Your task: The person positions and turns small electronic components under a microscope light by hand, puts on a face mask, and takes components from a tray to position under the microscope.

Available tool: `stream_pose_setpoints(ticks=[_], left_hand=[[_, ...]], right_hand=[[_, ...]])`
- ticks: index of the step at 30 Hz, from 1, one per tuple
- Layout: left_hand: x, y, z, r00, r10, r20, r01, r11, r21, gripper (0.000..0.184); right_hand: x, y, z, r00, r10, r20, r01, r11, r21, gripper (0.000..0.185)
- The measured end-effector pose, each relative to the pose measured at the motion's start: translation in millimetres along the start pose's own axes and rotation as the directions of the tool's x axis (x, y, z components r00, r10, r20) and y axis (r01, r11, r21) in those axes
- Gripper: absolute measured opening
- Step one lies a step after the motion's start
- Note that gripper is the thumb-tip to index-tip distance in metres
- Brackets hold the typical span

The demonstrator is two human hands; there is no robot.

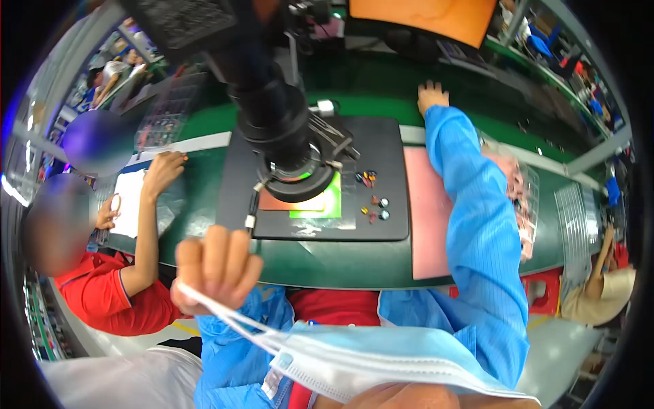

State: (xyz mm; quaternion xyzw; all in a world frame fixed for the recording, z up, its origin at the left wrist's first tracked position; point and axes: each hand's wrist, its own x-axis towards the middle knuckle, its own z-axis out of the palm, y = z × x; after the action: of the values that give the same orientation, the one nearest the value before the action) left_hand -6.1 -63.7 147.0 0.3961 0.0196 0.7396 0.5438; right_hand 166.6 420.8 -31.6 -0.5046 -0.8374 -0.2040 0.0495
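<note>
My left hand [218, 267] is closed around the white ear loop of a light blue face mask [388, 351], which lies across the bottom of the view. The loop is stretched taut between fingers and mask. At the far side of the green bench [327, 259], my right hand [432, 97] rests with its fingers spread and holds nothing. Between the hands, a black lens column [276, 116] stands over a black board [381, 136]. A bright green sheet [332, 204] lies under the lens, and several small parts [368, 178] lie beside it.
A pink mat [428, 225] lies right of the board, with a clear plastic tray [528, 204] beyond it. An orange screen [429, 17] is at the back. On the left, a co-worker in red [122, 293] reaches over a white sheet [129, 198]. Another person sits far right.
</note>
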Motion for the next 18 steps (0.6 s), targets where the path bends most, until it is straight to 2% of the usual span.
stream_pose_setpoints(ticks=[1,3,5,8,9,11,12,13,15,16,17,18], left_hand=[[2,6,2,0.999,-0.037,0.026,0.037,0.999,-0.02,0.015],[5,11,1,0.993,-0.041,0.111,0.049,0.996,-0.072,0.008],[14,16,6,0.978,-0.06,0.2,0.082,0.991,-0.102,0.007],[15,23,25,0.982,-0.029,0.185,0.041,0.997,-0.062,0.008],[11,26,27,0.979,0.02,0.205,-0.015,1.0,-0.024,0.006],[21,16,38,0.947,0.075,0.313,-0.059,0.996,-0.06,0.007],[21,21,41,0.927,0.06,0.369,-0.061,0.998,-0.008,0.003],[21,25,43,0.906,0.043,0.421,-0.068,0.997,0.044,0.007],[43,11,51,0.858,-0.02,0.513,-0.004,0.999,0.045,0.007],[47,6,55,0.853,0.014,0.522,-0.064,0.995,0.077,0.015],[49,2,59,0.845,0.051,0.532,-0.126,0.987,0.105,0.024],[52,-4,63,0.844,0.059,0.534,-0.12,0.99,0.08,0.024]], right_hand=[[-6,8,3,0.994,0.106,-0.02,-0.105,0.994,0.014,0.031],[-13,16,2,0.956,0.277,0.097,-0.286,0.954,0.093,0.031],[-6,21,6,0.963,0.183,0.2,-0.217,0.962,0.167,0.033],[-1,16,-1,0.973,0.105,0.207,-0.149,0.966,0.209,0.034],[0,16,-9,0.977,0.041,0.212,-0.094,0.965,0.245,0.031],[2,7,-21,0.968,-0.033,0.249,-0.041,0.956,0.289,0.025],[9,0,-16,0.969,-0.096,0.226,0.031,0.962,0.273,0.019],[-6,-8,-46,0.953,-0.128,0.275,-0.017,0.883,0.469,0.014],[-33,-22,-87,0.907,-0.322,0.272,0.051,0.724,0.688,0.01],[-52,-29,-111,0.876,-0.422,0.232,0.098,0.627,0.773,0.011],[-68,-39,-138,0.821,-0.478,0.312,0.043,0.597,0.801,0.011],[-80,-51,-145,0.807,-0.512,0.295,0.059,0.566,0.822,0.011]])
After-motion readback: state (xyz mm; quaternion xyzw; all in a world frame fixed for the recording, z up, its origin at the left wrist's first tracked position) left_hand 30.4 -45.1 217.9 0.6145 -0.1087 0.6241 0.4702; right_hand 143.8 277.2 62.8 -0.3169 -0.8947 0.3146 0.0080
